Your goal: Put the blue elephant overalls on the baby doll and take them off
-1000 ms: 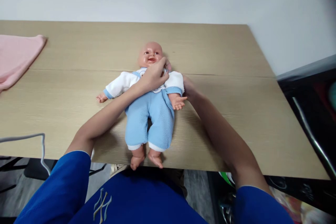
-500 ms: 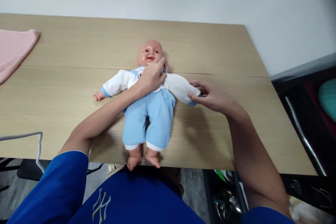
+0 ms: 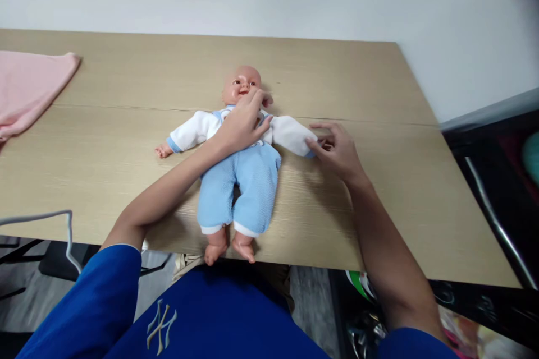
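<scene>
A baby doll [image 3: 244,87] lies on its back on the wooden table, its feet at the front edge. It wears a white top with pale blue trim and light blue trousers [image 3: 238,182]. Across its chest rests my left hand [image 3: 244,120], fingers curled over the shoulder on the right side of the view and thumb on the upper sleeve. My right hand [image 3: 337,148] holds the cuff end of that white sleeve [image 3: 290,134], thumb and fingers around it. My fingers largely hide the doll's hand there. The other doll arm is stretched out to the left.
A pink cloth [image 3: 33,87] lies at the table's left. A white bent rod or cable [image 3: 69,235] stands near the front left edge. A dark shelf or cart [image 3: 488,196] flanks the table's right side. Behind the table [image 3: 357,78] is a white wall.
My right hand has moved slightly up at the cuff, and the sleeve now lies straighter and flatter. My left thumb has spread away from its fingers. The view has shifted slightly.
</scene>
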`<action>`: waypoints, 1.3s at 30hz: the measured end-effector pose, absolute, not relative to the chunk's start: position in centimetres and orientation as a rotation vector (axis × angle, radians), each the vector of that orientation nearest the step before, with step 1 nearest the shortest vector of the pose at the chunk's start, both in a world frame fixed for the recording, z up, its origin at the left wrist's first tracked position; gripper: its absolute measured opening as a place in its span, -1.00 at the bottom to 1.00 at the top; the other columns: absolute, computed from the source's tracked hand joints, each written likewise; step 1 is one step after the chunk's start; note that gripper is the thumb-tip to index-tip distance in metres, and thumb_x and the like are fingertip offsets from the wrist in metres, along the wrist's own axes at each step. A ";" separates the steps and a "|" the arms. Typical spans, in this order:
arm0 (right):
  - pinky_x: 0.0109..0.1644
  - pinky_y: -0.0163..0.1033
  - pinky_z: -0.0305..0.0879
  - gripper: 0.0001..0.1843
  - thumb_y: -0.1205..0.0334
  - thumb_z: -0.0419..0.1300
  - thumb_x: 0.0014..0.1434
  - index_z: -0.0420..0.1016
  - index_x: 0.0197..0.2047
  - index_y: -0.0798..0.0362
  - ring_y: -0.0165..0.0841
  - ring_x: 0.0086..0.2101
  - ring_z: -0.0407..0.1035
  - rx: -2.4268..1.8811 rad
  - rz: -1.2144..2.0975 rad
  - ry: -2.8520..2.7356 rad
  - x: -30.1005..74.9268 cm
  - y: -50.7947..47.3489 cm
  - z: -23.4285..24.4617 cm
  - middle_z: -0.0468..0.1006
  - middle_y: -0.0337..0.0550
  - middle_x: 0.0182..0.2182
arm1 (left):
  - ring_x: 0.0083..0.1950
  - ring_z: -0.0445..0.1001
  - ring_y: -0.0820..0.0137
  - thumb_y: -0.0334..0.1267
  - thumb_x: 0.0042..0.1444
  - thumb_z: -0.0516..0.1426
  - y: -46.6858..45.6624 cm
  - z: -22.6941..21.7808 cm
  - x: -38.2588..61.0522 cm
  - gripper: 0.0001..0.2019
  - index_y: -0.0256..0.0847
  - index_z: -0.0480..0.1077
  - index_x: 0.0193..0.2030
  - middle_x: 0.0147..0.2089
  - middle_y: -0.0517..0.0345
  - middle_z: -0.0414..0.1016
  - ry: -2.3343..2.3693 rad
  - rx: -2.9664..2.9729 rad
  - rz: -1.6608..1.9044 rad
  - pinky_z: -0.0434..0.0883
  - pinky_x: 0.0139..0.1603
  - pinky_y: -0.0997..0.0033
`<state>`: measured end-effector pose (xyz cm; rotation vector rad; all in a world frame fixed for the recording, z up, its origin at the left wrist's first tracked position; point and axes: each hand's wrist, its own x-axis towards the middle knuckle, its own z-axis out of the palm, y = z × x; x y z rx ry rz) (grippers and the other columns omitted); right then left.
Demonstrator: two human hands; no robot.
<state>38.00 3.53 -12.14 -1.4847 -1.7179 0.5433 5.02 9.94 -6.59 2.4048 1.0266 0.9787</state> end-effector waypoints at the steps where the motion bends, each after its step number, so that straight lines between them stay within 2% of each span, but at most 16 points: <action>1: 0.25 0.33 0.65 -0.39 -0.38 0.43 0.41 0.73 0.23 -0.08 0.17 0.15 0.67 -1.484 0.405 -1.730 37.4 3.3 -12.1 0.74 0.18 0.24 | 0.39 0.55 -0.06 -0.17 0.58 0.20 9.3 -6.1 4.6 -0.77 -0.10 0.43 0.28 0.32 -0.24 0.59 1.048 2.414 1.003 0.46 0.49 -0.10; 3: 0.49 0.50 0.43 -0.52 -0.22 0.37 0.48 0.73 0.22 -0.06 0.26 0.32 0.58 -1.444 0.144 -1.793 35.7 2.4 -11.9 0.73 0.20 0.28 | 0.47 0.50 -0.10 -0.06 0.64 0.19 7.9 -5.4 3.4 -0.77 -0.07 0.46 0.26 0.35 -0.23 0.58 1.104 2.407 1.041 0.40 0.57 -0.16; 4: 0.55 0.51 0.35 -0.59 -0.13 0.35 0.50 0.73 0.21 -0.07 0.26 0.35 0.56 -1.398 0.089 -1.844 34.6 1.8 -11.7 0.74 0.18 0.28 | 0.48 0.50 -0.11 -0.01 0.65 0.19 7.2 -5.3 2.7 -0.77 -0.06 0.48 0.24 0.34 -0.21 0.58 1.135 2.393 1.059 0.38 0.58 -0.17; 6: 0.53 0.42 0.37 -0.71 -0.02 0.31 0.55 0.74 0.18 -0.12 0.18 0.28 0.60 -1.286 0.147 -1.964 32.3 0.6 -11.3 0.77 0.11 0.22 | 0.44 0.52 -0.11 0.02 0.67 0.16 5.8 -5.5 1.1 -0.76 -0.05 0.49 0.20 0.31 -0.19 0.60 1.220 2.352 1.106 0.38 0.55 -0.17; 8: 0.43 0.32 0.46 -0.76 -0.02 0.28 0.59 0.73 0.11 -0.14 0.11 0.18 0.63 -1.189 0.286 -2.037 30.2 -0.2 -11.1 0.80 0.05 0.10 | 0.33 0.54 -0.07 0.01 0.68 0.12 4.6 -6.4 -0.7 -0.77 -0.05 0.47 0.15 0.23 -0.16 0.63 1.354 2.296 1.159 0.41 0.50 -0.16; 11: 0.28 0.22 0.51 -0.68 -0.16 0.22 0.64 0.63 -0.03 -0.15 0.05 0.04 0.62 -1.122 0.512 -1.988 28.4 -0.4 -11.3 0.76 0.01 -0.05 | 0.16 0.54 -0.02 0.01 0.69 0.06 2.9 -8.5 -3.2 -0.76 -0.04 0.44 0.09 0.11 -0.13 0.64 1.576 2.152 1.215 0.46 0.37 -0.13; 14: 0.19 0.12 0.52 -0.49 -0.42 0.20 0.60 0.51 -0.14 -0.17 -0.05 -0.07 0.55 -1.119 0.784 -1.789 28.3 0.4 -12.1 0.65 -0.09 -0.16 | 0.08 0.53 0.00 0.03 0.67 0.04 1.6 -10.3 -5.3 -0.76 -0.02 0.41 0.05 0.07 -0.12 0.65 1.651 2.040 1.197 0.48 0.27 -0.13; 18: -0.06 -0.06 0.50 -0.29 -0.67 0.35 0.33 0.36 -0.16 -0.19 -0.20 -0.27 0.36 -1.125 1.124 -1.444 28.0 2.1 -13.7 0.36 -0.30 -0.33 | 0.10 0.53 0.00 0.09 0.64 0.04 0.6 -11.1 -7.1 -0.72 -0.02 0.37 -0.02 0.03 -0.09 0.66 1.558 2.040 1.052 0.47 0.31 -0.15; 20: -0.12 -0.10 0.48 -0.19 -0.71 0.47 0.14 0.32 -0.12 -0.20 -0.23 -0.29 0.33 -1.102 1.223 -1.323 27.5 2.7 -14.3 0.33 -0.33 -0.31 | 0.03 0.51 0.06 0.16 0.63 0.04 0.7 -11.2 -7.5 -0.66 -0.03 0.34 -0.06 -0.04 -0.02 0.61 1.509 1.986 1.000 0.49 0.25 -0.08; 22: -0.11 -0.12 0.50 -0.13 -0.70 0.53 0.02 0.31 -0.08 -0.21 -0.24 -0.27 0.36 -1.087 1.256 -1.267 27.0 3.0 -14.8 0.37 -0.33 -0.28 | -0.05 0.47 0.12 0.27 0.62 0.04 0.9 -11.3 -7.7 -0.57 -0.03 0.30 -0.10 -0.12 0.06 0.52 1.460 1.897 0.999 0.49 0.16 0.00; 24: -0.07 -0.11 0.53 -0.14 -0.69 0.53 0.05 0.33 -0.06 -0.21 -0.23 -0.23 0.40 -1.106 1.201 -1.282 26.6 2.9 -15.2 0.42 -0.31 -0.25 | -0.10 0.41 0.17 0.41 0.59 0.06 1.2 -11.6 -7.7 -0.47 -0.02 0.28 -0.12 -0.16 0.11 0.43 1.416 1.804 1.042 0.49 0.10 0.06; 26: 0.01 -0.08 0.56 -0.21 -0.65 0.50 0.15 0.37 -0.02 -0.21 -0.21 -0.17 0.46 -1.140 1.073 -1.330 26.5 2.6 -15.5 0.49 -0.26 -0.20 | -0.11 0.37 0.18 0.52 0.56 0.05 1.5 -12.0 -7.7 -0.39 -0.02 0.25 -0.14 -0.19 0.13 0.36 1.406 1.701 1.098 0.51 0.07 0.09; 30: 0.07 -0.06 0.59 -0.39 -0.49 0.43 0.36 0.44 0.05 -0.18 -0.21 -0.13 0.51 -1.211 0.826 -1.396 26.6 1.8 -16.1 0.57 -0.20 -0.12 | -0.19 0.29 0.24 0.60 0.49 0.10 1.9 -12.2 -7.3 -0.34 -0.01 0.26 -0.12 -0.25 0.21 0.21 1.376 1.562 1.083 0.48 -0.08 0.20; 32: 0.04 -0.04 0.60 -0.48 -0.40 0.40 0.43 0.45 0.07 -0.17 -0.20 -0.14 0.52 -1.246 0.755 -1.422 26.7 1.5 -16.2 0.60 -0.17 -0.09 | -0.19 0.30 0.26 0.57 0.45 0.18 1.9 -12.1 -7.1 -0.36 -0.01 0.27 -0.09 -0.23 0.23 0.21 1.339 1.570 1.066 0.48 -0.11 0.24; 35: 0.07 0.04 0.63 -0.62 -0.26 0.34 0.51 0.45 0.08 -0.17 -0.13 -0.08 0.56 -1.283 0.573 -1.471 26.6 0.9 -15.4 0.64 -0.07 -0.01 | -0.11 0.38 0.28 0.41 0.46 0.27 1.7 -11.8 -6.7 -0.46 -0.01 0.25 -0.04 -0.13 0.18 0.32 1.335 1.635 1.100 0.52 -0.02 0.26; 39: 0.32 0.30 0.60 -0.86 0.00 0.25 0.59 0.51 0.10 -0.19 0.05 0.14 0.60 -1.211 0.258 -1.629 25.9 -2.0 -12.0 0.69 0.05 0.06 | 0.03 0.45 0.22 0.16 0.50 0.31 1.6 -11.7 -6.6 -0.59 -0.01 0.24 0.02 0.02 0.07 0.43 1.494 1.762 1.149 0.55 0.17 0.16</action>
